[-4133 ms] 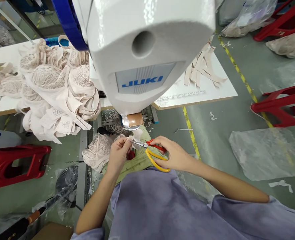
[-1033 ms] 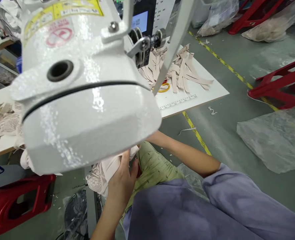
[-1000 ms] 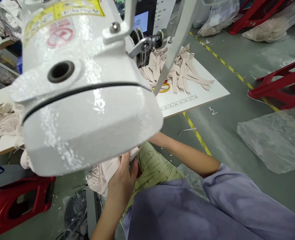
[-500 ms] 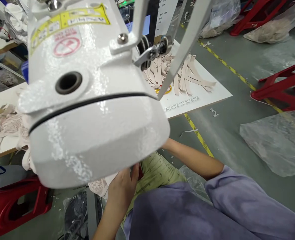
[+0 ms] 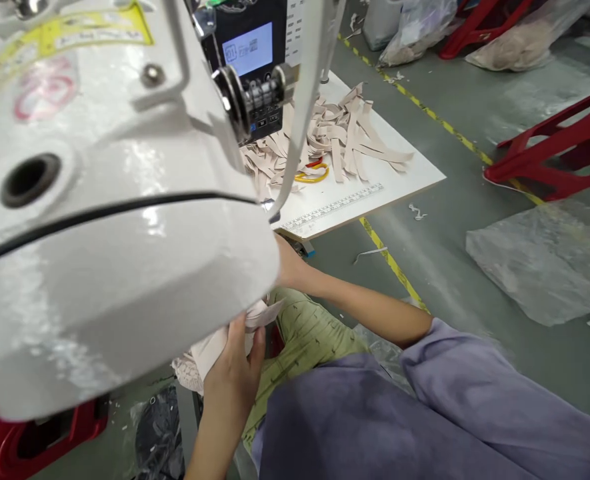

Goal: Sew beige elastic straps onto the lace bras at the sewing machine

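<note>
A big white sewing machine head [image 5: 109, 220] fills the left of the view. Below it, my left hand [image 5: 237, 370] grips a pale pink lace garment [image 5: 202, 353] that hangs by the table edge. My right hand [image 5: 287, 267] reaches forward under the machine head; only the wrist and heel of the hand show, the fingers are hidden. Red-and-yellow scissors [image 5: 312, 172] lie on the white table [image 5: 375, 193], beside a heap of beige fabric strips [image 5: 342, 130].
A control panel with a lit screen [image 5: 247, 50] stands behind the machine. Red plastic stools [image 5: 555, 143] and clear plastic bags [image 5: 539, 260] sit on the grey floor at right. A yellow floor line [image 5: 389, 260] runs past the table. Another red stool [image 5: 35, 440] is at lower left.
The view has shifted, so the machine head sits further left and lower. Four seconds ago my right hand held the scissors; they lie on the table, and that hand reaches under the machine.
</note>
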### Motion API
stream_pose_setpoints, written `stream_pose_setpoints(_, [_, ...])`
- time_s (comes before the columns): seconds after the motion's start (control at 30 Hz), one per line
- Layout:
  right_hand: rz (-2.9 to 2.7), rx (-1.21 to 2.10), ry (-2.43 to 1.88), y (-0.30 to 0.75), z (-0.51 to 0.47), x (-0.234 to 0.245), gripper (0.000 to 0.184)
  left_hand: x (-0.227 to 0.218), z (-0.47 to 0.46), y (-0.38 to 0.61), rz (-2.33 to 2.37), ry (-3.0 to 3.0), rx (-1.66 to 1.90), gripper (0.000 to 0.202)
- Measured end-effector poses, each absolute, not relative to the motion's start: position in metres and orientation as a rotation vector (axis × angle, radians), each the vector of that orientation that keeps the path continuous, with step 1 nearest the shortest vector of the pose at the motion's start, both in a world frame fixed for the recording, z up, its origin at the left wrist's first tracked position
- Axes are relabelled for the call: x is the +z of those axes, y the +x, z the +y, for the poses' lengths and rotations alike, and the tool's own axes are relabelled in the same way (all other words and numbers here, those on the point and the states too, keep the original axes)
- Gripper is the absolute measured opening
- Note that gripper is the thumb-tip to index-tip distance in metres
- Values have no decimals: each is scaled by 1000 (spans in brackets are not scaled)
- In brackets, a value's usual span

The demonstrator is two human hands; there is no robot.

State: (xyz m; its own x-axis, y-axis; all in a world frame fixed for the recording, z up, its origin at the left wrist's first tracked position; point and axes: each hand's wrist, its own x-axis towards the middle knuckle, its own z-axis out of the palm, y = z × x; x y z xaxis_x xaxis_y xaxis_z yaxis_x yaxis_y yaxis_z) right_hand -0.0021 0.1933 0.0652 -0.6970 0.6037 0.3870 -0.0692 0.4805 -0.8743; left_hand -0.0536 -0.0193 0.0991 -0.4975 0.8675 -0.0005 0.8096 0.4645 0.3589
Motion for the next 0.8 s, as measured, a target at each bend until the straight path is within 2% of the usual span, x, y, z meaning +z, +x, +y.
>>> stream_pose_setpoints(0.2, [-1782, 1302, -505, 10, 187, 64, 13, 107, -21, -55, 2486, 1438, 377, 62])
stream_pose_setpoints(0.43, [-1773, 1363, -457, 18, 186, 56, 16, 113, -20, -57, 2510, 1441, 318, 62])
stream_pose_setpoints(0.8, [-1831, 1460, -514, 38, 174, 63, 24, 111, -10, -52, 2468, 1549, 417, 61])
